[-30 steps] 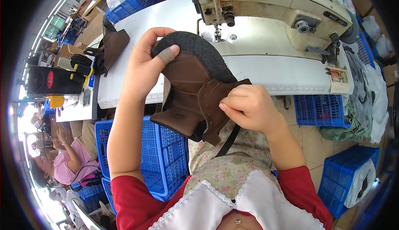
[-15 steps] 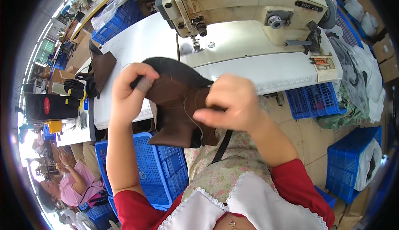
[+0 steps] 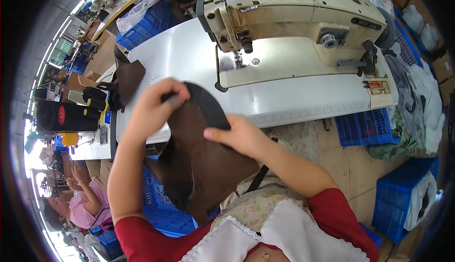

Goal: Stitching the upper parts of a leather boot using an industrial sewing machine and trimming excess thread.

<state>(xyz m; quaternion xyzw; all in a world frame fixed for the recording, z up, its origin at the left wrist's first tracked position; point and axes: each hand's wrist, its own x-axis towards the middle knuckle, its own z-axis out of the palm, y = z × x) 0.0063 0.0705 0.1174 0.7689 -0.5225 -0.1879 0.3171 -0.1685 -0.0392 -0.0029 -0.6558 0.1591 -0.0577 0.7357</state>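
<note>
A floppy brown leather-like piece (image 3: 204, 153) with a curved black edge band hangs between my hands, in front of the white sewing table. My left hand (image 3: 163, 103) pinches its upper left edge, thumb and fingers closed on it. On the right edge, just below the black band, my right hand (image 3: 239, 136) grips it with the thumb lying on the brown face and the other fingers hidden behind. The sewing machine (image 3: 294, 32) stands beyond, its presser foot (image 3: 238, 60) apart from the piece.
A similar brown and black piece (image 3: 129, 79) lies at the table's left end. Blue crates stand below left (image 3: 168, 219), below the table (image 3: 362, 128) and at right (image 3: 400, 195). A person in pink (image 3: 87, 205) sits at left, near a black cylinder-like object (image 3: 66, 116).
The piece has been opened out and lowered, its brown face now spread wide. My right hand has moved left and now holds its edge. The view has shifted slightly.
</note>
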